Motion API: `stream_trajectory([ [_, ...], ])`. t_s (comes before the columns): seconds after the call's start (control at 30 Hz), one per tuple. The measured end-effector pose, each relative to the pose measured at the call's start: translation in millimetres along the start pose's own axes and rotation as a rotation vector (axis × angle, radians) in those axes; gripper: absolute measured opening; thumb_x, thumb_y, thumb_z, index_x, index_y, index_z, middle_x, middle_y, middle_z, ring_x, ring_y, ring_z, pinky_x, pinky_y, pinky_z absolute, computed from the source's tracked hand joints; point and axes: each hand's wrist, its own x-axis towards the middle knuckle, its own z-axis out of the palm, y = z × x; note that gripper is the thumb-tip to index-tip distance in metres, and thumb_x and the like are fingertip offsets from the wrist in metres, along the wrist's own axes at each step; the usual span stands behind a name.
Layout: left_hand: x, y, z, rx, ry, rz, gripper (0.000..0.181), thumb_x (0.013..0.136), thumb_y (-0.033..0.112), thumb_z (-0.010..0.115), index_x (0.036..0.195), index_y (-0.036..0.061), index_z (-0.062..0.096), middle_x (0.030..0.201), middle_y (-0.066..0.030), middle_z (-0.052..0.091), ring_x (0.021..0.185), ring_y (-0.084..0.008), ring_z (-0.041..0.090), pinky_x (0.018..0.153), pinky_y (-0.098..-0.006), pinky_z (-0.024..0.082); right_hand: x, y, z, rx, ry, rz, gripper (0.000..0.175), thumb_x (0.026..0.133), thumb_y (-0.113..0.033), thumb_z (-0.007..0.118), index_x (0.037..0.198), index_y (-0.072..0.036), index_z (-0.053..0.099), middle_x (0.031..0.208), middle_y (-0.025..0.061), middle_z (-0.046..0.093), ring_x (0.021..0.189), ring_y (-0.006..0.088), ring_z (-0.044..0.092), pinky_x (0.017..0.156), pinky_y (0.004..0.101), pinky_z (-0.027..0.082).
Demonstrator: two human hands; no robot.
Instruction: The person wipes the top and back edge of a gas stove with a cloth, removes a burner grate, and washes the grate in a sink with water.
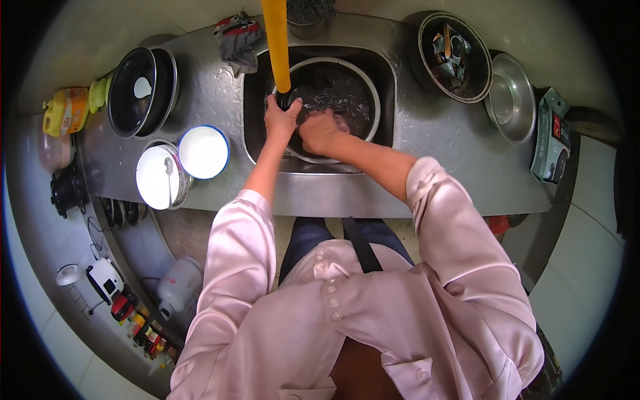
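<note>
Water ripples in a round basin (375, 105) with a pale rim, standing inside the dark sink (387, 75). Over its left side comes a yellow tube (276, 45), its lower end close to my left hand (281, 119). That hand is at the basin's left edge, thumb and fingers spread around something dark just under the tube. Whether it grips this is unclear. My right hand (322, 132) is inside the basin near the front rim, its fingers curled down. What lies beneath its fingers is hidden by the hand and the moving water.
Left on the steel counter (320, 195) are white bowls (204, 152), one holding a spoon (169, 175), and dark basins (132, 92). A grey-and-red cloth (240, 42) lies behind the sink. Rightward stand a pot (430, 75) with wrappers, a metal basin (520, 100) and a bag (550, 140).
</note>
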Motion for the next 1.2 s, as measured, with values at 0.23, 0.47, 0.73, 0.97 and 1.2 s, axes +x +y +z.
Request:
stream_trajectory([
  [0.23, -13, 1, -21, -0.001, 0.072, -0.081, 0.062, 0.076, 0.036, 0.076, 0.114, -0.0067, 0.054, 0.08, -0.0178, 0.067, 0.057, -0.0258, 0.066, 0.045, -0.0336, 0.054, -8, 101, 0, 0.796, 0.478, 0.457, 0.023, 0.063, -0.02, 0.061, 0.078, -0.006, 0.073, 0.086, 0.0189, 0.068, 0.082, 0.0382, 0.066, 0.072, 0.046, 0.051],
  [0.47, -10, 6, -36, -0.228, 0.001, -0.196, 0.06, 0.082, 0.025, 0.073, 0.125, -0.0087, 0.046, 0.061, -0.0079, 0.057, 0.042, -0.0133, 0.051, 0.038, -0.0285, 0.045, -26, 124, -14, 1.36, 0.895, 0.473, 0.017, 0.069, -0.01, 0.054, 0.071, 0.0, 0.068, 0.072, 0.016, 0.067, 0.064, 0.0273, 0.063, 0.059, 0.034, 0.047],
  [0.73, -14, 1, -49, -0.073, 0.026, -0.119, 0.076, 0.084, 0.025, 0.072, 0.138, -0.0123, 0.036, 0.062, -0.0065, 0.055, 0.043, -0.013, 0.05, 0.039, -0.0282, 0.042, -77, 93, -85, 1.939, 0.864, 0.141, 0.015, 0.075, -0.003, 0.047, 0.071, 0.002, 0.061, 0.074, 0.0066, 0.061, 0.059, 0.0114, 0.048, 0.054, 0.024, 0.036],
  [0.97, -18, 9, -61, -0.317, -0.041, -0.175, 0.076, 0.081, 0.021, 0.072, 0.138, -0.0134, 0.035, 0.06, -0.0067, 0.055, 0.041, -0.0126, 0.049, 0.038, -0.028, 0.042, -13, 109, -7, 1.196, 0.419, 0.27, 0.025, 0.078, -0.004, 0.053, 0.093, -0.004, 0.074, 0.08, 0.0122, 0.07, 0.063, 0.0215, 0.067, 0.066, 0.0308, 0.053],
  [1.2, -22, 25, -62, -0.239, -0.144, -0.14, 0.085, 0.083, 0.022, 0.07, 0.143, -0.0156, 0.022, 0.062, -0.0058, 0.054, 0.045, -0.0125, 0.048, 0.041, -0.0274, 0.041, -12, 72, 33, 0.327, 0.515, 0.124, 0.045, 0.082, -0.016, 0.059, 0.125, -0.031, 0.062, 0.117, 0.0112, 0.06, 0.113, 0.0327, 0.054, 0.091, 0.0533, 0.043],
])
